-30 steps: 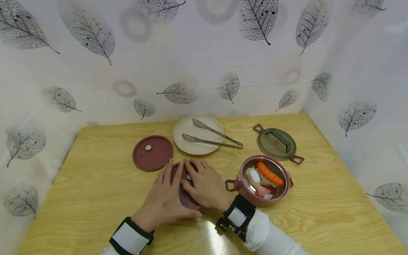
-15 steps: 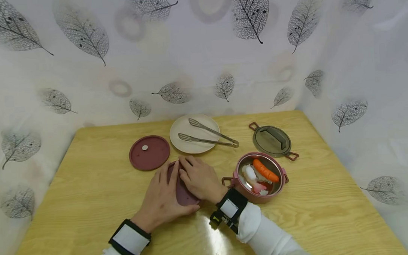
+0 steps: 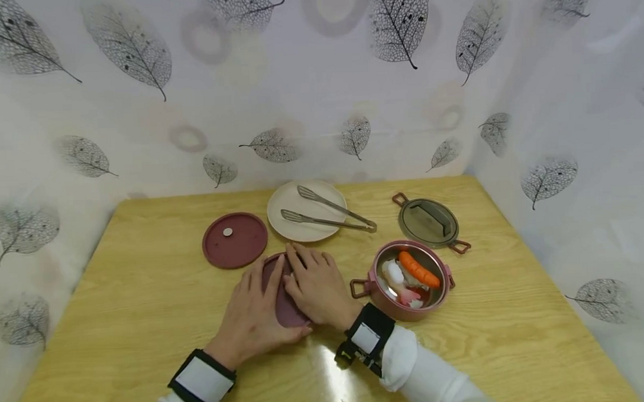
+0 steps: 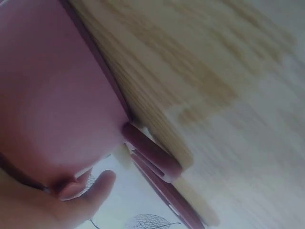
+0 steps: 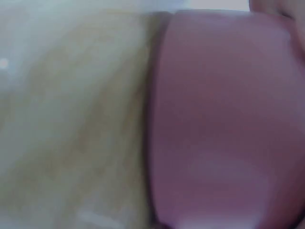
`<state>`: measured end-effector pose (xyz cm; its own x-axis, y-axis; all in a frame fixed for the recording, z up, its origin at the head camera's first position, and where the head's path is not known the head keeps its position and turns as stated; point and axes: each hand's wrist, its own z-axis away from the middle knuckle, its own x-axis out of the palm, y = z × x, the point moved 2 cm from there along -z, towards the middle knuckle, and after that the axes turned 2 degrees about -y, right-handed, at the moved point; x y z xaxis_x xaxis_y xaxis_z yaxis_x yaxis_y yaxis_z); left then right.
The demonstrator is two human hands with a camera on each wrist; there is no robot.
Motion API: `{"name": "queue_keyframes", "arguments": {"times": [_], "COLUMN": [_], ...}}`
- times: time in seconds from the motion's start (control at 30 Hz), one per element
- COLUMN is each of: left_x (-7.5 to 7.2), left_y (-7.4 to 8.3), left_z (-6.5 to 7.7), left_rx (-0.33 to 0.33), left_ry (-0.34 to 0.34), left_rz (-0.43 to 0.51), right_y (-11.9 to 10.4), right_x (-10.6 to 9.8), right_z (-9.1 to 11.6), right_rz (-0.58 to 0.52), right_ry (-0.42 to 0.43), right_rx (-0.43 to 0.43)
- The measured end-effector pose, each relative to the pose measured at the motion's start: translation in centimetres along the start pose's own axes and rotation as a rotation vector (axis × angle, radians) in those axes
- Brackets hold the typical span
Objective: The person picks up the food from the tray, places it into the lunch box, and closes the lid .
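Observation:
A pink round-walled container (image 5: 224, 119) stands on the table between the hands, topped by a maroon lid (image 3: 285, 311). My left hand (image 3: 251, 316) spans the lid's left side, fingers over its far-left rim and thumb along the near edge. My right hand (image 3: 319, 284) grips the lid's right rim, its fingers bent over the far edge and its thumb on top. The left wrist view shows the container's smooth wall (image 4: 52, 95), with fingertips (image 4: 102, 186) beyond it. Both hands hide much of the lid and container.
Behind the left hand lies a maroon disc (image 3: 235, 254) with a white knob. Tongs (image 3: 344, 225) rest across a cream plate (image 3: 280, 217). At the right, a pink pot (image 3: 411, 310) holds a sausage (image 3: 419, 268) and other food. Its dark two-handled lid (image 3: 419, 230) lies behind it.
The view has shifted slightly. Both hands stay on the lid; the right fingers have moved a little over its rim, and the small white spot seen earlier on the lid is now covered.

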<state>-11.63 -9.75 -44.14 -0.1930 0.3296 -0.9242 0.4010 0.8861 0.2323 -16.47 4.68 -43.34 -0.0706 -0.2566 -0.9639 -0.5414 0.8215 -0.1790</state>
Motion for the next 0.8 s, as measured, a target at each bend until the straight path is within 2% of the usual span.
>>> {"name": "queue_keyframes", "arguments": {"times": [0.13, 0.23, 0.37, 0.53, 0.8], "left_x": [-0.3, -0.5, -0.5, -0.2, 0.0], "left_y": [0.2, 0.3, 0.1, -0.3, -0.1], "left_z": [-0.3, -0.4, -0.5, -0.5, -0.5], "left_rx": [-0.01, -0.028, -0.033, 0.013, 0.039], "left_ry": [-0.043, -0.072, -0.044, 0.001, 0.049], "left_rz": [0.004, 0.003, 0.043, 0.079, 0.085], "right_y": [0.1, 0.0, -0.5, -1.5, -1.4], "right_x": [0.1, 0.1, -0.3, -0.2, 0.4], "right_z": [0.3, 0.3, 0.0, 0.0, 0.2], "right_rz": [0.028, 0.073, 0.169, 0.23, 0.215], "right_ry": [0.027, 0.01, -0.038, -0.108, -0.088], "right_rx": [0.019, 0.015, -0.052, -0.177, -0.153]}}
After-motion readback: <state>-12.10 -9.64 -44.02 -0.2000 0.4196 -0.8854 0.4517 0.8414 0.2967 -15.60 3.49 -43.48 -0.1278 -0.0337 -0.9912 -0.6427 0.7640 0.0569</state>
